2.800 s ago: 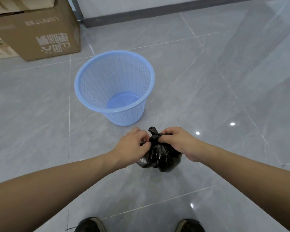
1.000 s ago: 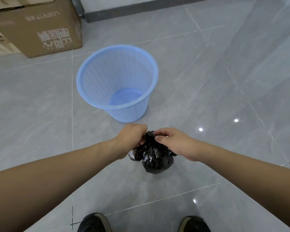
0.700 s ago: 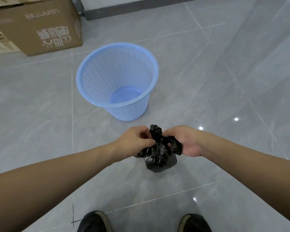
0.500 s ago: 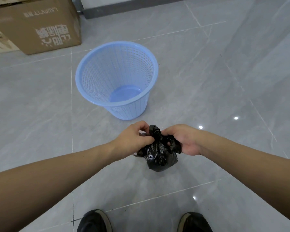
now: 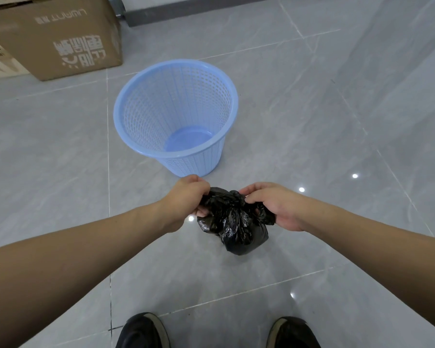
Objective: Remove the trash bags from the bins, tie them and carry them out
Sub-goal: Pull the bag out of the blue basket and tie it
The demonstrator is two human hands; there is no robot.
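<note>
Left hand: your left hand is curled closed on the left flap of the trash bag, knuckles up, fingers tucked under the plastic.
Right hand: your right hand pinches the right flap, thumb and fingertips meeting at the gathered neck, the remaining fingers wrapped around a bunched tail of plastic.
Hands together: the two sit close, apart only by the bag's knotted top between them.
Bag axis: its long axis runs roughly vertical, gathered neck up at your hands, rounded belly hanging down toward the floor; you cannot tell whether the bottom touches the tiles.
Bag position: in front of your body, just on the near side of the bin, out of it.
Arms: both forearms are bare and reach forward, converging from the lower corners toward the bag.
Bag material: thin black plastic, glossy, heavily crinkled, small and lumpy.
Bin: pale blue plastic, round, tapering to a solid base, its wall a perforated lattice; upright, nothing visible inside.
Floor: grey polished tiles with pale grout lines and bright light reflections.
Cardboard box: brown, printed, well beyond the bin at the upper left.
Shoes: dark toes at the bottom edge.
</note>
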